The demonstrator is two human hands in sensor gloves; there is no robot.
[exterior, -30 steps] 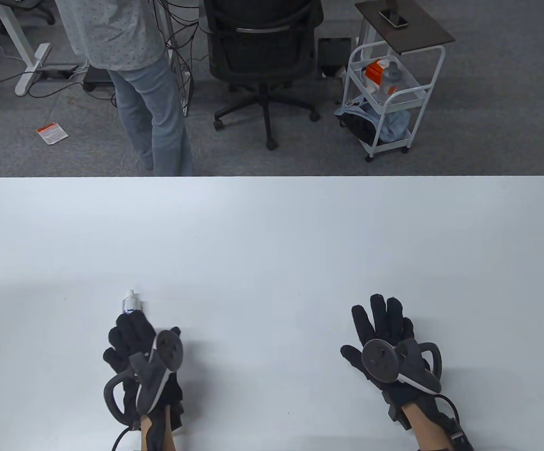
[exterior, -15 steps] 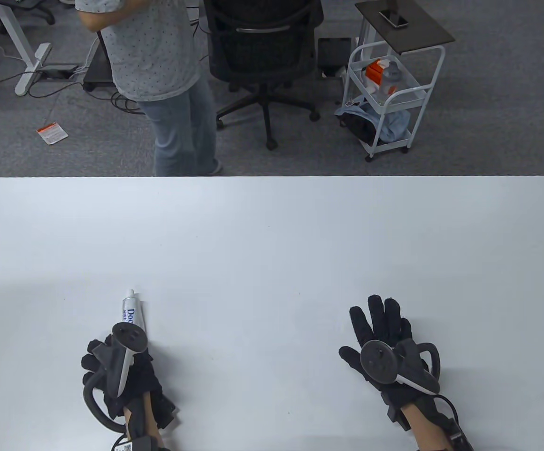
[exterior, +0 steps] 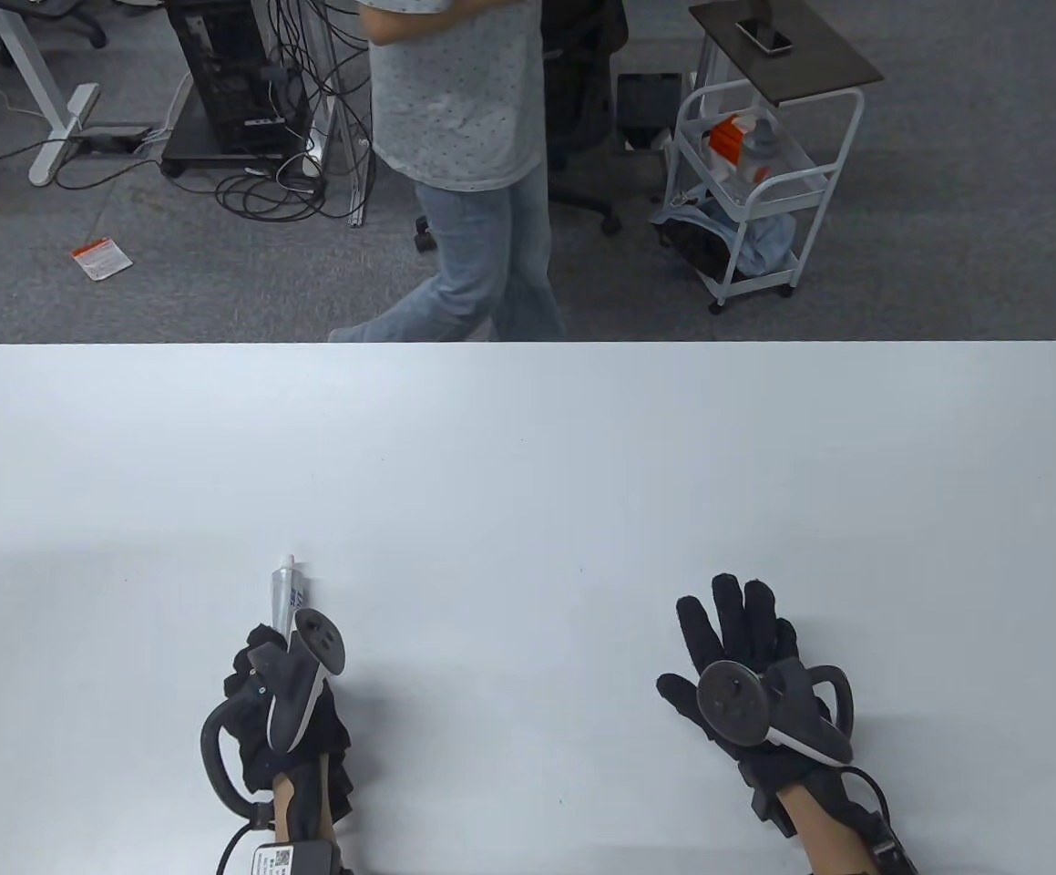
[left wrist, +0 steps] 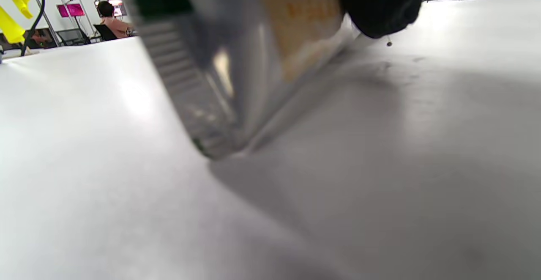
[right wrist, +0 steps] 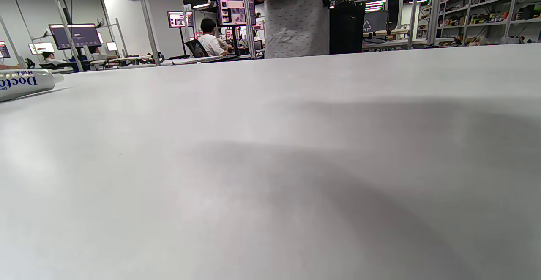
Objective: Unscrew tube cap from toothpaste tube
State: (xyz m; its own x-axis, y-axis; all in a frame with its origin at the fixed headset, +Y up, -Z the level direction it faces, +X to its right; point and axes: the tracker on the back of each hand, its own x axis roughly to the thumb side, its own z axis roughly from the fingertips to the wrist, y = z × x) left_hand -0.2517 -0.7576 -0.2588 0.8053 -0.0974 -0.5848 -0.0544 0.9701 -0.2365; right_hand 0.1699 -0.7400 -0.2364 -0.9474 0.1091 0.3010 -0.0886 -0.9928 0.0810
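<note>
**Tube gripped, cap not yet touched**

While the left hand [exterior: 286,720] grips the toothpaste tube [exterior: 288,597] by its lower body, fingers curled round it, the cap [exterior: 287,561] pokes out past the glove, pointing away from the person, still on the nozzle. Tube sits at the near-left of the table [exterior: 528,437]; in the left wrist view its crimped tail end [left wrist: 211,136] touches or nearly touches the surface, rest tilted up, blurry, so exact contact is hard to tell.

Right hand [exterior: 746,674] lies palm-down on the table, well apart from the tube, fingers spread, holding nothing. Right wrist view catches only the tube's printed body [right wrist: 25,83] far off at the left edge.

Step, as I judge it: securing the tube, unscrewing not begun. Next move calls for the right hand to cross over, pinch the small cap with thumb and fingertips and twist, left hand holding the body steady without squeezing too hard.

Surface: plain white matte tabletop, faint shadows under the hands. Room: grey carpet, someone in a dotted shirt and jeans [exterior: 468,164] walking past the far edge, office chair [exterior: 582,109] behind them, white trolley [exterior: 751,182] with a phone [exterior: 764,36] on top, PC tower [exterior: 236,82] with tangled cables, red-white leaflet [exterior: 101,258] on the floor.
</note>
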